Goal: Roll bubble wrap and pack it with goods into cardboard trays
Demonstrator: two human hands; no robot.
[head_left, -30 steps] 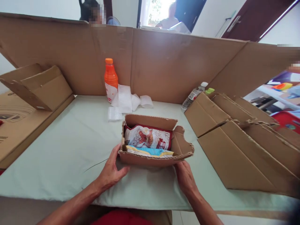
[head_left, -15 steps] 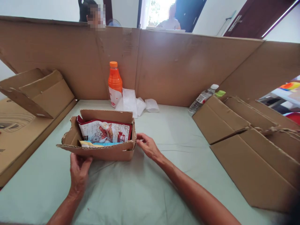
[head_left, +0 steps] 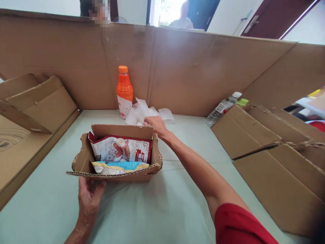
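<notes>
A small open cardboard box [head_left: 115, 169] is being held at its near edge by the left hand [head_left: 88, 196], the fingers curled up against the front wall and the thumb alongside. The box is resting on the pale green tablecloth [head_left: 157, 210], left of the middle of the table. Inside it, a red-and-white snack packet [head_left: 120, 149] is standing against the far wall, and a blue-and-yellow packet [head_left: 119, 166] is lying in front of it.

The right hand [head_left: 155, 124] is being stretched out past the far right corner of the box, its fingers closing on a bunch of crumpled white paper [head_left: 138, 113]; the grip itself is partly hidden by the hand. The paper is lying just beside an orange drink bottle [head_left: 124, 90], which is standing upright against the tall cardboard screen [head_left: 193, 67] at the back of the table.

To the right, a clear plastic water bottle [head_left: 223, 107] is lying tilted against flattened cardboard pieces [head_left: 266, 149]. To the left, another folded cardboard box [head_left: 38, 101] is being propped on a large flat sheet.
</notes>
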